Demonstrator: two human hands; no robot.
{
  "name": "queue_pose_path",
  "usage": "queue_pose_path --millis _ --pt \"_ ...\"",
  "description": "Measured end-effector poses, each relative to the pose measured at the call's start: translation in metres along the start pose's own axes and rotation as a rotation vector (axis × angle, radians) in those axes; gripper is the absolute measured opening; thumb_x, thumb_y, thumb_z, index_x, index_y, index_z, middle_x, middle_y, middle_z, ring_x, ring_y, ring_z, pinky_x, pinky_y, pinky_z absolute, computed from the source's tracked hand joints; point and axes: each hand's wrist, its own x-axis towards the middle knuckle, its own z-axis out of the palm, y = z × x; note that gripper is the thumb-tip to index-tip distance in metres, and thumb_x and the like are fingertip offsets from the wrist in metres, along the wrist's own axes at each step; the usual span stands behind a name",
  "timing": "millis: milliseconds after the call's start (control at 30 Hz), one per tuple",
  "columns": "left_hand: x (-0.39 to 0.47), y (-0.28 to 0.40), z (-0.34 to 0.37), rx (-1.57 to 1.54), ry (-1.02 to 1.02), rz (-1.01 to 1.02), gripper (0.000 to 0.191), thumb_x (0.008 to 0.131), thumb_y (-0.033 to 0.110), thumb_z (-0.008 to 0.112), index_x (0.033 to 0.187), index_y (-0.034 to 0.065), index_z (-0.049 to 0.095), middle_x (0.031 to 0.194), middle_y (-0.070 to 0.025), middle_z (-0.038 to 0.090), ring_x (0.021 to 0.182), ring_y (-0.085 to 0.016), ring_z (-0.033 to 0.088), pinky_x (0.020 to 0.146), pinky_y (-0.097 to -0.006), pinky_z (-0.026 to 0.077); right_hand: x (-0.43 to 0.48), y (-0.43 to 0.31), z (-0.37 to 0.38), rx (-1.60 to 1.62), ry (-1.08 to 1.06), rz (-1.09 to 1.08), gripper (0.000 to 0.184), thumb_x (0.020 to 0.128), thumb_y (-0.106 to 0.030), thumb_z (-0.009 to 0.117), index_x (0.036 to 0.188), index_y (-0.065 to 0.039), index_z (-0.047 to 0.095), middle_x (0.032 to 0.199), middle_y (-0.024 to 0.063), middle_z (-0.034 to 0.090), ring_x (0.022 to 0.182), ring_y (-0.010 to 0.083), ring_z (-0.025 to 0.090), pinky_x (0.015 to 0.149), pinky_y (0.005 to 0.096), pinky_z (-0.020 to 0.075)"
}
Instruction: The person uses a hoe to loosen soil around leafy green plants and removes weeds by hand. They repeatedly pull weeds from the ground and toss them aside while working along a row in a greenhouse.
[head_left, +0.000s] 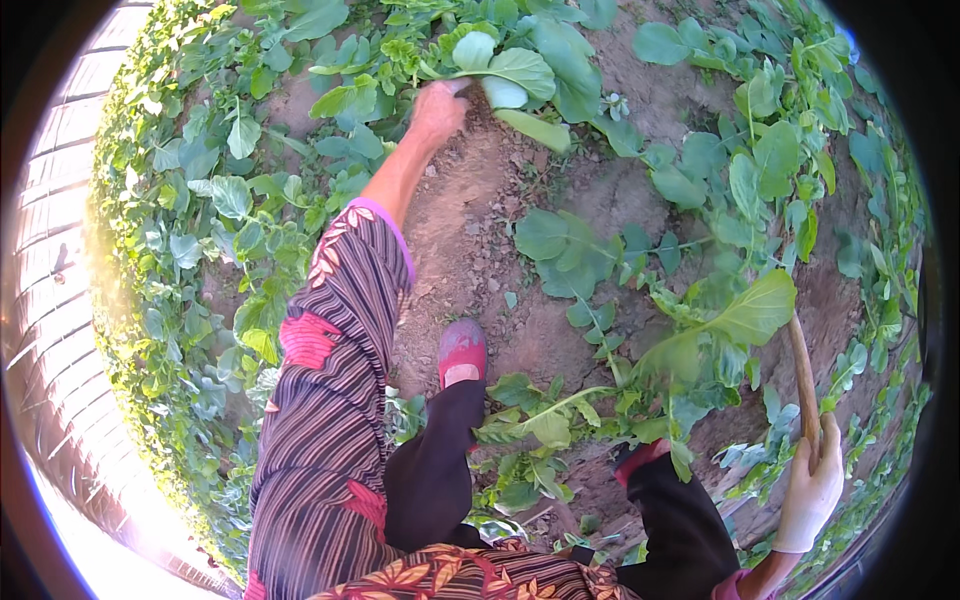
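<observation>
My bare left hand (437, 114) reaches forward to a broad-leaved green plant (521, 69). Its fingers are curled at the base of the leaves, and the fingertips are partly hidden. On the right, my right hand (814, 484) wears a pale glove and grips a wooden handle (804, 375). The handle runs forward from the fist, and its far end is lost among leaves. A large light-green leaf (754, 307) stands up just left of the handle.
Bare crumbly soil (465, 202) runs between the rows. My pink-and-grey shoe (463, 349) is planted on it. Low leafy plants (577, 255) spread ahead of my legs, and more dense greenery (202, 247) lines the left. Beyond that lies a bright paved strip (64, 225) with dark joints.
</observation>
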Motion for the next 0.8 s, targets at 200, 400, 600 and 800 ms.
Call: queue_pose_path --millis 200,400,600,800 --pt "-0.026 -0.007 -0.012 0.646 0.101 0.243 0.049 0.077 0.025 0.072 0.124 0.0131 0.060 0.109 -0.0205 0.065 0.100 -0.040 0.061 0.085 -0.0482 0.050 0.001 -0.011 -0.002 -0.013 -0.014 0.022 0.036 0.088 -0.005 0.059 0.124 -0.001 0.057 0.113 0.0204 0.064 0.100 0.0351 0.064 0.084 0.0385 0.0488" --pt "-0.004 -0.032 -0.014 0.564 0.111 0.182 0.033 0.077 0.017 0.068 0.109 0.0066 0.066 0.097 -0.0229 0.066 0.092 -0.043 0.063 0.079 -0.0471 0.051 0.003 -0.014 0.001 -0.007 0.007 -0.009 0.036 0.088 -0.005 0.058 0.124 -0.001 0.056 0.111 0.0205 0.064 0.098 0.0352 0.064 0.083 0.0385 0.0489" --pt "-0.023 -0.019 -0.017 0.311 -0.016 0.169 0.016 0.072 0.005 0.060 0.085 0.0003 0.069 0.080 -0.0272 0.065 0.078 -0.041 0.065 0.075 -0.0480 0.052 0.004 -0.016 -0.001 -0.032 -0.005 -0.015 0.036 0.088 -0.006 0.059 0.124 -0.001 0.056 0.111 0.0207 0.064 0.098 0.0356 0.064 0.083 0.0385 0.0489" --pt "-0.091 -0.018 -0.005 0.247 -0.060 0.181 0.027 0.078 0.009 0.059 0.103 0.0017 0.067 0.090 -0.0210 0.067 0.083 -0.039 0.064 0.078 -0.0401 0.051 0.003 -0.015 -0.002 -0.036 -0.007 -0.004 0.037 0.088 -0.006 0.059 0.124 -0.001 0.056 0.113 0.0211 0.064 0.099 0.0363 0.063 0.084 0.0387 0.0486"
